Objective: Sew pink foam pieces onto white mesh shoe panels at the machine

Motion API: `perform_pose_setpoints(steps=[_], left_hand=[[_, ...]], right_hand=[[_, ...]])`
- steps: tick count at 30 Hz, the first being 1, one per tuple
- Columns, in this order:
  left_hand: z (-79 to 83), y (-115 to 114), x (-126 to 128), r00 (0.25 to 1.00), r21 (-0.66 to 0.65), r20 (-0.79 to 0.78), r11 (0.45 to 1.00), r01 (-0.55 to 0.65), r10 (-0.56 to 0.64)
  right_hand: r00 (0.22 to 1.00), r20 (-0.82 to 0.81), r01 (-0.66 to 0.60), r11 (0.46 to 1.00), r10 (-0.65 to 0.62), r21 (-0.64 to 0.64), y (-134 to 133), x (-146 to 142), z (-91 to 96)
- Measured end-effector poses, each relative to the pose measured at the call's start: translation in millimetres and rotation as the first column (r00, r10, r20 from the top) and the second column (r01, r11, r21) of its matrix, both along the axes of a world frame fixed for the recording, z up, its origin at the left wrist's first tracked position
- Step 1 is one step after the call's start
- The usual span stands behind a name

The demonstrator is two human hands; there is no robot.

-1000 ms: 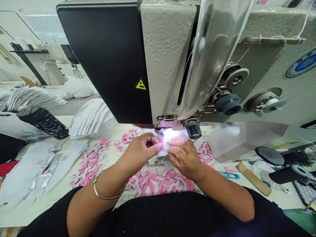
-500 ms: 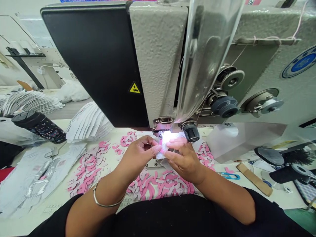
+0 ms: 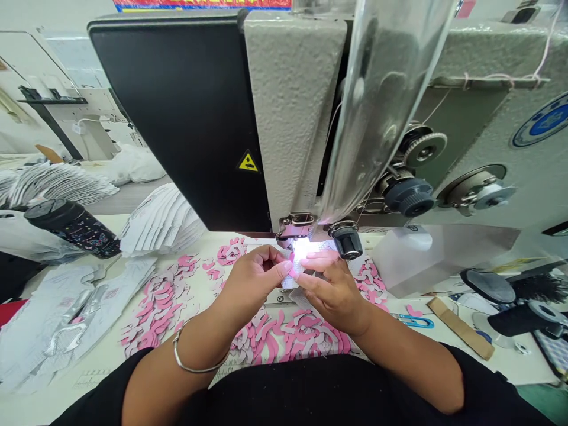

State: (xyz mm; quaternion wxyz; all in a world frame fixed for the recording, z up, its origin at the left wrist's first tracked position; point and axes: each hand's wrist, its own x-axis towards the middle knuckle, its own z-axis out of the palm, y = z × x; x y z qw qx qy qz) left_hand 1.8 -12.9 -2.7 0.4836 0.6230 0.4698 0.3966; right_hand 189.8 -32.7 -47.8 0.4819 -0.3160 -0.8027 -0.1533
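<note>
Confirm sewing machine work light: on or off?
On: bright white glare falls on the mesh fabric held between the left hand and right hand, just below the presser-foot assembly.

Had a cream sewing table (image 3: 95, 355) on my feed and it was pretty packed: heaps of pink-and-grey foam cutouts (image 3: 153, 313) everywhere, punched grey sheets (image 3: 55, 319) on the left, a black water bottle (image 3: 73, 231) on its side, plus blue snips (image 3: 415, 321) and a cardboard strip (image 3: 459, 336) on the right.

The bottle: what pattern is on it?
The bottle is black with a small colourful print, clearest in the head view.
</note>
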Motion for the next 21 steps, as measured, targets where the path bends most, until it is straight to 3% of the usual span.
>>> perform_pose_setpoints(steps=[6,11,15,21], left_hand=[[-3.4,-2,0,1.000,-0.014,0.016,1.000,0.010,-0.010],[-6.2,-10,4,0.978,-0.107,0.207,0.994,0.010,0.013],[0.6,-12,9,0.955,-0.221,0.291,0.975,0.010,0.056],[9.0,-7,12,0.953,-0.337,0.304,0.937,0.094,0.014]], right_hand=[[1.000,0.003,-0.022,0.999,0.022,-0.024,0,1,-3.8],[0.997,0.039,-0.060,0.997,0.063,-0.057,-2,7,0.6],[0.994,0.070,-0.078,0.991,0.086,-0.111,-4,10,7.7],[0.992,0.037,-0.110,0.980,0.118,-0.166,-4,11,14.4]])
